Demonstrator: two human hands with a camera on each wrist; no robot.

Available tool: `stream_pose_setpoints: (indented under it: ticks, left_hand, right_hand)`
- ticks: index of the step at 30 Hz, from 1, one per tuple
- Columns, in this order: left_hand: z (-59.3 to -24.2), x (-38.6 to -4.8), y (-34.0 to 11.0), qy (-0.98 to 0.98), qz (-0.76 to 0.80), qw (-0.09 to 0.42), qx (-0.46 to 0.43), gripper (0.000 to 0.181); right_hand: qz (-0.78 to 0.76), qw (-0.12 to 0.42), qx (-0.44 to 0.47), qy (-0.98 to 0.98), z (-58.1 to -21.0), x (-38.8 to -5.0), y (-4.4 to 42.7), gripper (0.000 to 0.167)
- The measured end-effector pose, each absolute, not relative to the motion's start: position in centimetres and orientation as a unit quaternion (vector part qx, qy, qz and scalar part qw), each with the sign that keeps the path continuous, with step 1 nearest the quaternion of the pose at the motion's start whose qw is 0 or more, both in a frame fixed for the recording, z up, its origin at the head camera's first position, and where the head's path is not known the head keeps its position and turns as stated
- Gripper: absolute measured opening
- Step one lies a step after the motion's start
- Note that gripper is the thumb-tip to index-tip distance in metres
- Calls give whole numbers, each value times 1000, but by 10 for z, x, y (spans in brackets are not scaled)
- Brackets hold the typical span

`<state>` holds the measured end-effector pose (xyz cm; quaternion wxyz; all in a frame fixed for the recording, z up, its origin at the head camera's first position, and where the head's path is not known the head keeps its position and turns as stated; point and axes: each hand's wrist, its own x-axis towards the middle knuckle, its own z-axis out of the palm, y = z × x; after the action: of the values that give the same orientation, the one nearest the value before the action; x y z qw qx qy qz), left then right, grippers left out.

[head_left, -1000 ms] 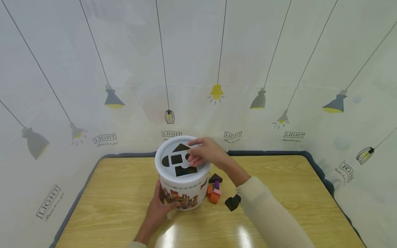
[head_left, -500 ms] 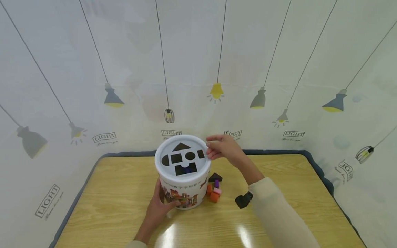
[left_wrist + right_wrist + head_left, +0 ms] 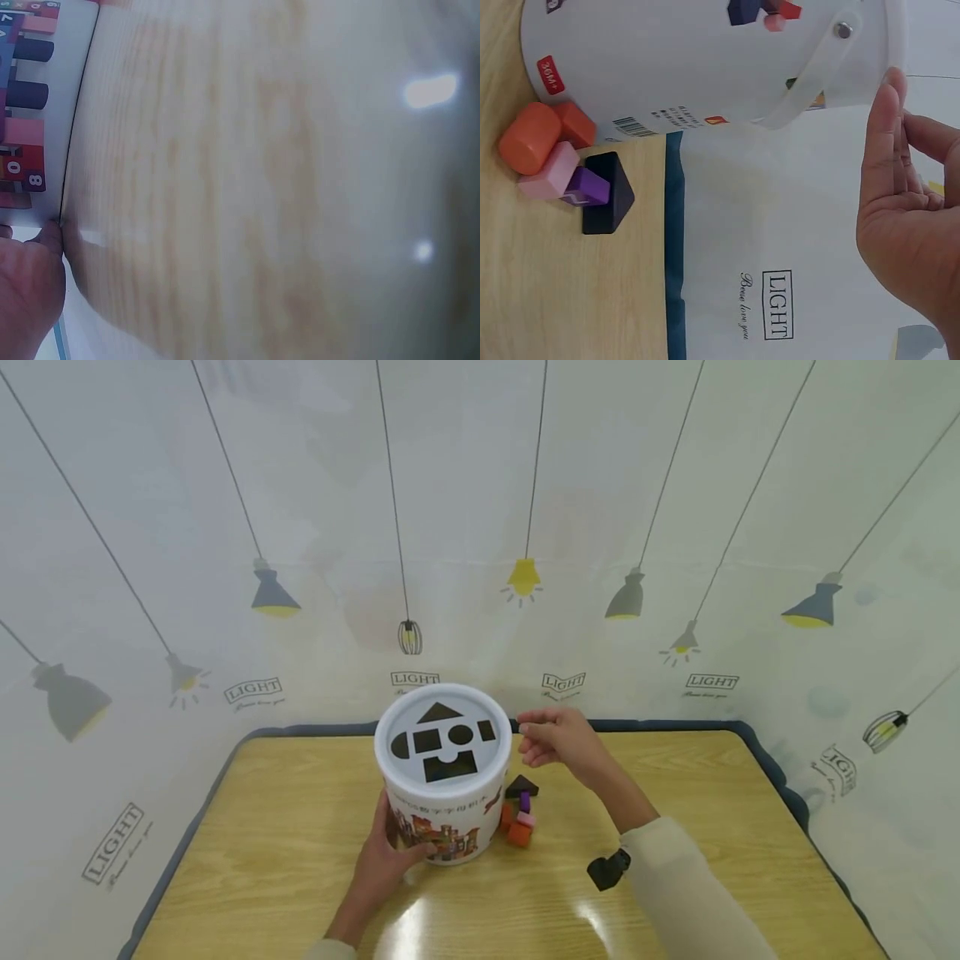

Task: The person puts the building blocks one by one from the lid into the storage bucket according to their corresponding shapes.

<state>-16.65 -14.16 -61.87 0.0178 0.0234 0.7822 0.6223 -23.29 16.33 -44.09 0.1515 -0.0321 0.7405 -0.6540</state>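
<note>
A white printed bucket (image 3: 453, 827) stands upright on the table, its lid (image 3: 408, 718) pierced by several dark shaped holes. My left hand (image 3: 384, 857) grips the bucket's lower left side, thumb across the front; its fingers behind are hidden. Just right of the lid is my right hand (image 3: 562, 745), fingers loosely bent and holding nothing. Beside the bucket's right side lie blocks: a black triangular one (image 3: 611, 195), a purple one (image 3: 589, 187), a pink one (image 3: 551, 172), an orange cylinder (image 3: 529, 137) and an orange block (image 3: 576, 124).
The wooden table (image 3: 277, 827) has a dark blue edge (image 3: 667, 725) along its back and sides. Behind it hangs a pale wall covering (image 3: 465, 527) printed with lamps. A white carry handle (image 3: 810, 86) hangs on the bucket's side.
My right hand has moved from above the lid to the right, off the bucket, uncovering the round and narrow holes. The left hand has stayed on the bucket.
</note>
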Motion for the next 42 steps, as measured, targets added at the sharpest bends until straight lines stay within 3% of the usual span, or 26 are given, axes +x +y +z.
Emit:
stream_pose_setpoints:
  ticks: [25,30,42]
  left_hand:
    - [-616,-165,-141,785,619,20,20,121]
    - [-604,-160,-140,786,618,33,17,121]
    - [-612,-164,-139,786,618,26,10,120]
  right_hand:
    - [-646,200,-10,736,-518,-201,164,34]
    - [-642,207,-3,738,-527,-196,162,28]
    - [-638,215,4,739,-544,-189,164,34]
